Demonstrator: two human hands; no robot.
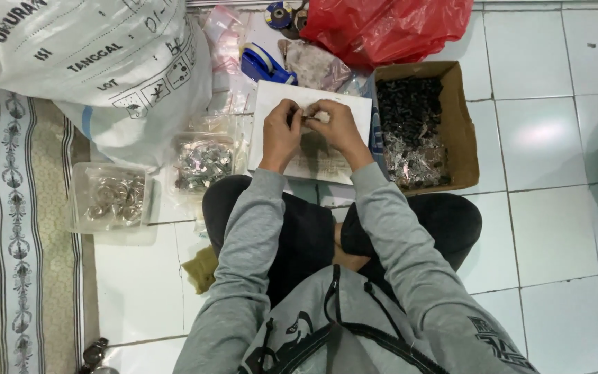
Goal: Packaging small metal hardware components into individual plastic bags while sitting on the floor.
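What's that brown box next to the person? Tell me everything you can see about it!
The brown cardboard box sits open on the white tiled floor, just to the right of the person's right hand. Its flaps are folded outward. Inside lies a heap of small parts, dark ones toward the back and shinier, silvery ones toward the front. Its left wall lies close beside the white board in front of the person, and a red plastic bag lies behind it.

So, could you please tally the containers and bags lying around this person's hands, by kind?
Clear plastic tubs: 2, one holding metal rings, one holding small silvery parts.
Cardboard boxes: 1, full of small dark parts.
Large white sacks: 1.
Red plastic bags: 1.
Total: 5.
Both hands, left hand and right hand, pinch a small piece over a white board.
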